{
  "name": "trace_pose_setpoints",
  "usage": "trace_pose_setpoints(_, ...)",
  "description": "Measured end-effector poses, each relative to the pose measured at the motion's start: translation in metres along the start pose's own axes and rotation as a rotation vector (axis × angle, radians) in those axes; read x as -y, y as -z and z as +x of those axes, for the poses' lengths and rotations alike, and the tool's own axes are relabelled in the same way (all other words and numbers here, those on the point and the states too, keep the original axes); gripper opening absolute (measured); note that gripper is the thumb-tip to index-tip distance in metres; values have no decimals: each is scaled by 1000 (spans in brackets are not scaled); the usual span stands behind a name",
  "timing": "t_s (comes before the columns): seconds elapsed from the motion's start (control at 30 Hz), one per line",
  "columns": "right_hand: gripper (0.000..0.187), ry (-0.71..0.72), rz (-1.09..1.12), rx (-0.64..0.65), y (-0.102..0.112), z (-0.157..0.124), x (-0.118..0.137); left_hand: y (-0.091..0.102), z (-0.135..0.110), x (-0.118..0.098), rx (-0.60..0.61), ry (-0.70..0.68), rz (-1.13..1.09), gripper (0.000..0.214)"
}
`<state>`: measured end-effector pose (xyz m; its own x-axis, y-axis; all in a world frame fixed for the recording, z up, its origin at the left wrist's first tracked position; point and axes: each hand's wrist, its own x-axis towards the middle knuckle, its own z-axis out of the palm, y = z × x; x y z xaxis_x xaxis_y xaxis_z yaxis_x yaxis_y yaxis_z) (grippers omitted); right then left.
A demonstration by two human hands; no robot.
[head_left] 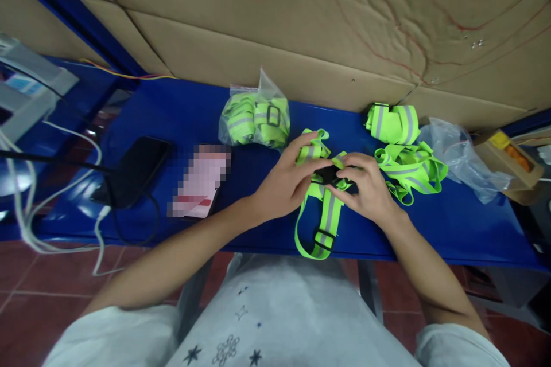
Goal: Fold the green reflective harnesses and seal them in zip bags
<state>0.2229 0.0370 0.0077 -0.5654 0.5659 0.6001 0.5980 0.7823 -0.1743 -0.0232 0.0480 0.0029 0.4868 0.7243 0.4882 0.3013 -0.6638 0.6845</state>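
A neon green reflective strap (327,218) with grey stripes lies on the blue table (181,120), its loop hanging over the front edge. My left hand (286,183) and my right hand (365,186) meet over its black buckle (329,175), fingers pinched on the buckle and the strap. Both hands are closed around it.
A clear bag of folded green straps (253,117) sits behind my left hand. A folded strap (392,123), a loose one (411,169) and an empty plastic bag (462,157) lie to the right. A black phone (135,169), white cables (30,206), a cardboard box (510,163).
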Motion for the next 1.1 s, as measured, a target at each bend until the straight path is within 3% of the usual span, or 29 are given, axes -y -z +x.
trace_pose_setpoints(0.07, 33, 39, 52, 24, -1, -1, 0, 0, -1, 3, 67, -85, 142, 47)
trace_pose_setpoints(0.17, 24, 92, 42, 37, -3, 1, 2, -1, -1, 9, 74, -101, 248, 44)
trace_pose_setpoints(0.3, 23, 91, 17, -5, -6, 0, 4, 3, -1, 15, 43, -92, 278, 32)
trace_pose_setpoints(0.47, 24, 119, -19, -20, -6, -1, 5, 11, 0, 14, 130, -69, 267, 34)
trace_pose_setpoints(0.57, 32, 149, -240, 43, -2, -1, 7, 12, 0, 11, 157, -52, 333, 31)
trace_pose_setpoints(0.63, 43, 95, -365, 131, -2, 0, 9, 10, 0, 10, 185, -44, 422, 30)
trace_pose_setpoints(0.8, 58, 32, -422, 243, -7, 1, 15, 4, -1, 10, 209, -83, 611, 32)
trace_pose_setpoints(0.97, 48, 48, -490, 225, -5, 3, 17, 5, -1, 10, 194, -145, 664, 28)
trace_pose_setpoints(1.1, 46, 95, -488, 138, 3, 4, 13, 12, 1, 6, 163, -95, 561, 24)
